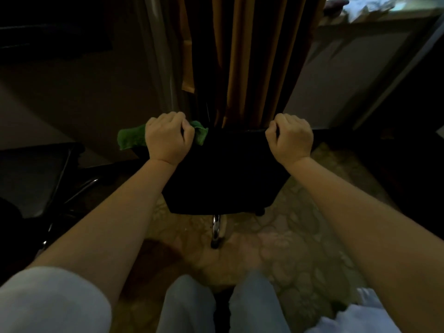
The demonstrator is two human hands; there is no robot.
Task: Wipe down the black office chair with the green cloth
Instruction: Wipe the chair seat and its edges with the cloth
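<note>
The black office chair [225, 174] stands straight ahead of me with its backrest toward me, very dark in this dim room. My left hand [168, 138] grips the top left corner of the backrest with the green cloth [131, 138] bunched under its fingers; the cloth sticks out to the left and a bit to the right of the hand. My right hand [290, 138] grips the top right corner of the backrest, fingers curled over the edge. A chrome leg of the chair base [216, 229] shows below the backrest.
Brown curtains [254, 61] hang just beyond the chair. A second dark chair with chrome legs [48, 179] stands at the left. A patterned floor [300, 236] lies underfoot. A pale wall and a window sill [360, 18] are at the upper right.
</note>
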